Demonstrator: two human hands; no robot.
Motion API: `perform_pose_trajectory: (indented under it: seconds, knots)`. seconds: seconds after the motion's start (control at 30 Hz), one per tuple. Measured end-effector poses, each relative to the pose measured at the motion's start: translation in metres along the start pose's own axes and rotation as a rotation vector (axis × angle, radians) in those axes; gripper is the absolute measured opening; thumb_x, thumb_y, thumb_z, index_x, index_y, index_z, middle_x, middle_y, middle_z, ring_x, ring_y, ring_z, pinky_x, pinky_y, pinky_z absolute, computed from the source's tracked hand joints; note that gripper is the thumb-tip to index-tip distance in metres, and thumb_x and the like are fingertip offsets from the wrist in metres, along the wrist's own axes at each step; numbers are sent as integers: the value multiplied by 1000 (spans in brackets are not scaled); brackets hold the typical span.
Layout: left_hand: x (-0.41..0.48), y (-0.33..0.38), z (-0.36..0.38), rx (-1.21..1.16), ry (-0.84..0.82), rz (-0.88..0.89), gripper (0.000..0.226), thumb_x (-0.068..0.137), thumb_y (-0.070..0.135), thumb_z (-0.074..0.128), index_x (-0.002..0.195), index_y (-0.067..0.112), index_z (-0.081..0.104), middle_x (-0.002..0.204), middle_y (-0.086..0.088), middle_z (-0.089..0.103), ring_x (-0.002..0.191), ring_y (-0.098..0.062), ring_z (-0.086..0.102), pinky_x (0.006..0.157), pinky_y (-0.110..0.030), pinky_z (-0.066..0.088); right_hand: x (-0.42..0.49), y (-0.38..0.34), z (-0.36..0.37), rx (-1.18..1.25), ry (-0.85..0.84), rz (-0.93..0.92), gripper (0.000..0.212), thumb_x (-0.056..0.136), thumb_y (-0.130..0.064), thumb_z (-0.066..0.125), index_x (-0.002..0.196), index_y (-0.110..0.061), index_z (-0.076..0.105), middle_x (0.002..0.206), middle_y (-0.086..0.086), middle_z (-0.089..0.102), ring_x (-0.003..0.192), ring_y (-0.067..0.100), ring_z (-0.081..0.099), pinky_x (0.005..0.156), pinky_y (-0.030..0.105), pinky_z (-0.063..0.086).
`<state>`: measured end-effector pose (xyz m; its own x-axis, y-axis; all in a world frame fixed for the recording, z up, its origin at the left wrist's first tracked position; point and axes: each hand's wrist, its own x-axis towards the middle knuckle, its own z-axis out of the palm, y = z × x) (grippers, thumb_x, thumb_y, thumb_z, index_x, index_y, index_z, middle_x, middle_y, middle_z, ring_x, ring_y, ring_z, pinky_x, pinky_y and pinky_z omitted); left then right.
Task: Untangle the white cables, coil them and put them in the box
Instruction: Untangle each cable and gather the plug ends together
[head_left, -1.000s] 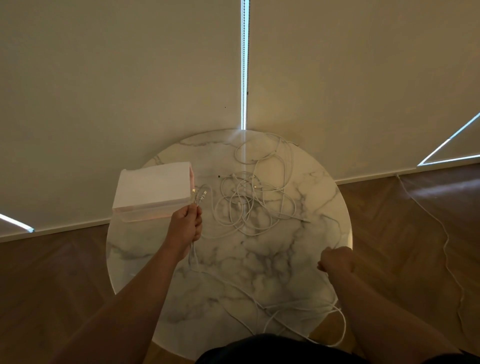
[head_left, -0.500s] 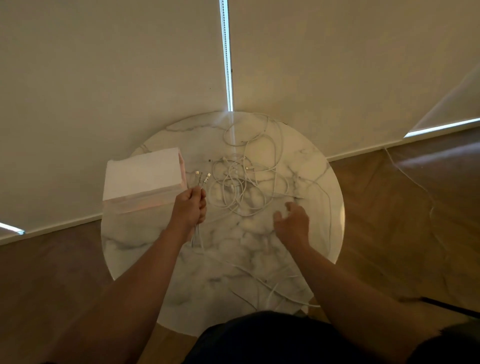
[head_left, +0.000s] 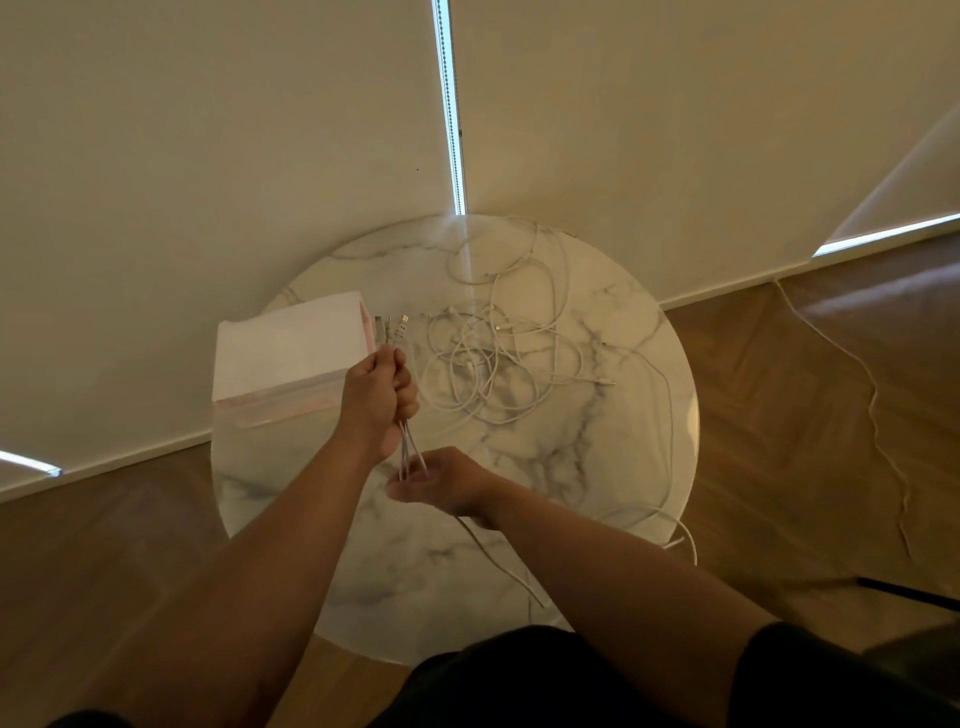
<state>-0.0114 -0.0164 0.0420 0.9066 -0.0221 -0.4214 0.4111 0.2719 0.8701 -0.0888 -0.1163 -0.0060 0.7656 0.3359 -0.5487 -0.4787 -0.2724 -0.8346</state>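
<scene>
Left hand (head_left: 378, 400) fists white cables (head_left: 406, 448) beside the box (head_left: 291, 348) (at the table's (head_left: 571, 467) left edge); right hand (head_left: 442, 484) curls loosely round them below.

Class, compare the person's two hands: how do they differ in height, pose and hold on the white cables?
The left hand is higher; the right hand sits just below it. The left hand is a fist round the white cables, plugs poking out above; the right hand lies palm-up, cupped beneath them, its grip unclear. Both meet the same cables over the marble table.
</scene>
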Motion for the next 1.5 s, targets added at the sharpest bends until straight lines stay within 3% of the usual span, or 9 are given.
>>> perform_pose_trajectory:
  seconds: [0.2, 0.43, 0.6, 0.67, 0.8, 0.87, 1.13, 1.3, 1.5]
  knots:
    - [5, 18, -33, 219, 178, 98, 36, 107, 27, 33, 76, 17, 48, 44, 11, 34, 35, -4, 25, 36, -16, 16, -10, 17, -28, -96, -137, 60, 42, 94, -28, 63, 58, -9, 53, 48, 3, 54, 44, 17, 53, 48, 23, 47]
    - [23, 43, -122, 819, 532, 298, 33, 99, 25, 38, 75, 16, 60, 66, -8, 54, 62, -24, 51, 60, -33, 41, -25, 37, -111, -586, -267, 140, 46, 91, -42, 64, 58, -12, 56, 44, -2, 59, 47, 16, 60, 65, 30, 52]
    - [10, 38, -66, 1271, 35, 258, 37, 96, 4, 42, 66, 14, 61, 76, -7, 63, 67, -10, 58, 70, -29, 43, -20, 30, -124, -635, -84, 11, 47, 94, -35, 62, 56, -16, 43, 40, -6, 44, 38, 7, 45, 51, 28, 41]
    - [-5, 20, -24, 1126, -209, 142, 35, 99, 1, 41, 74, 6, 66, 78, -2, 67, 50, 7, 52, 54, -17, 39, -16, 22, -121, -656, -20, -98, 47, 95, -33, 59, 56, -17, 37, 51, -3, 35, 46, 10, 34, 53, 30, 30]
    - [-16, -31, 13, 737, -440, -105, 28, 103, 8, 39, 78, 7, 51, 110, -4, 72, 37, -3, 35, 37, -17, 25, -14, 12, -123, -575, 2, -93, 22, 92, -21, 59, 79, -5, 69, 54, -4, 46, 40, 3, 39, 50, 23, 33]
    - [-15, -46, 16, 596, -447, -186, 33, 106, 20, 36, 77, 11, 49, 105, -15, 65, 37, -7, 22, 36, -20, 19, -15, 12, -127, -447, -13, -23, 21, 88, -14, 61, 97, 3, 70, 55, 1, 45, 42, 7, 40, 48, 26, 36]
    - [-18, -52, 27, 668, -412, -212, 34, 106, 20, 35, 76, 10, 49, 66, -3, 52, 37, -4, 27, 36, -17, 22, -24, 5, -131, -574, 1, -80, 27, 91, -28, 66, 70, -11, 71, 55, 1, 56, 44, 9, 49, 49, 21, 41]
    - [3, -22, -3, 469, -97, -56, 35, 98, -4, 36, 69, 12, 47, 49, 5, 41, 31, -1, 27, 34, -11, 18, -26, 23, -147, -694, 63, 13, 51, 93, -33, 62, 51, -15, 41, 43, -4, 40, 35, 7, 39, 50, 27, 35]
    - [16, 40, -100, -5, 214, 7, 33, 96, 7, 30, 67, 22, 36, 48, 9, 33, 33, -4, 17, 38, -19, 6, -39, 52, -179, -775, 138, 161, 44, 93, -36, 59, 54, -17, 51, 56, -2, 49, 56, 14, 48, 56, 29, 37]
